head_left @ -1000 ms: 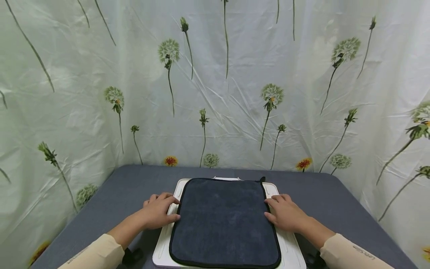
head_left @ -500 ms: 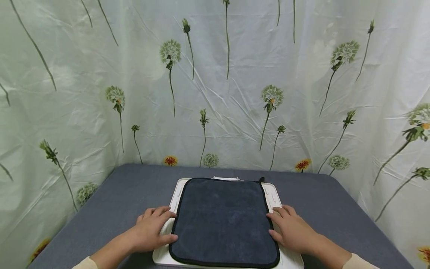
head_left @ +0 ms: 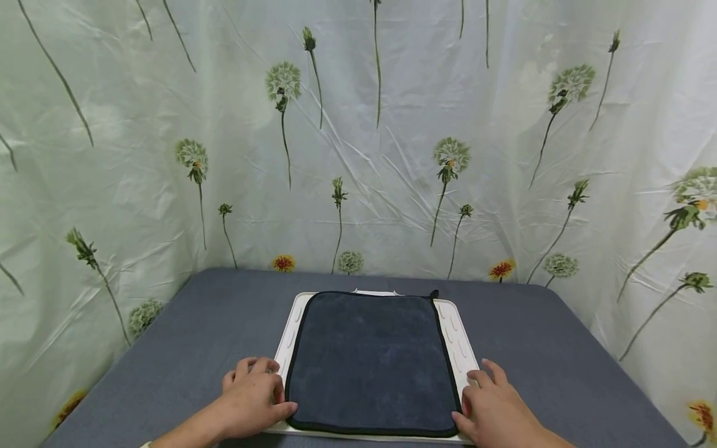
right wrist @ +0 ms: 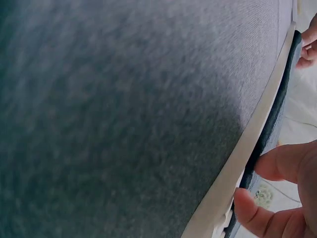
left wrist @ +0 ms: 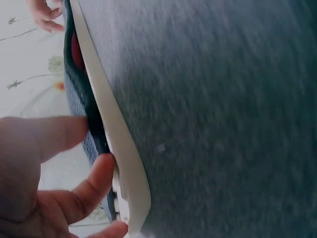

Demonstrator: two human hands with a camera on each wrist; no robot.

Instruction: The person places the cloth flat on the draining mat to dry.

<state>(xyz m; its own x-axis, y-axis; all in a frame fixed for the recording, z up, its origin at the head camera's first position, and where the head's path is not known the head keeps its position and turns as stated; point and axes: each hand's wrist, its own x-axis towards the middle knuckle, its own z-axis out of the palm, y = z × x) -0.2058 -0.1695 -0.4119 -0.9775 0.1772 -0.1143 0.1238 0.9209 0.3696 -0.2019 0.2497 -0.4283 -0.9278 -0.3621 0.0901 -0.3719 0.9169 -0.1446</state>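
A dark blue towel (head_left: 372, 361) with black trim and a small loop lies flat over a white plastic board (head_left: 456, 342), which has slots along its sides. My left hand (head_left: 249, 398) is at the near left corner, its thumb tip touching the towel's trim and its index finger against the edge, a gap between them. At the near right corner my right hand (head_left: 495, 407) touches the trim with its thumb. Its index fingertip is beside the edge, apart from the thumb. The left wrist view shows a dark red patch (left wrist: 76, 52) under the towel's front edge.
A grey-blue cloth-covered table (head_left: 235, 317) bears the board. A white curtain (head_left: 364, 143) printed with dandelions surrounds the table's back and sides. The board's rim (right wrist: 247, 144) stands slightly above the table in the right wrist view.
Both hands have slid toward me along the towel's sides, from about its middle to its near corners. Their fingers are more bent now. Towel and board stay in place.
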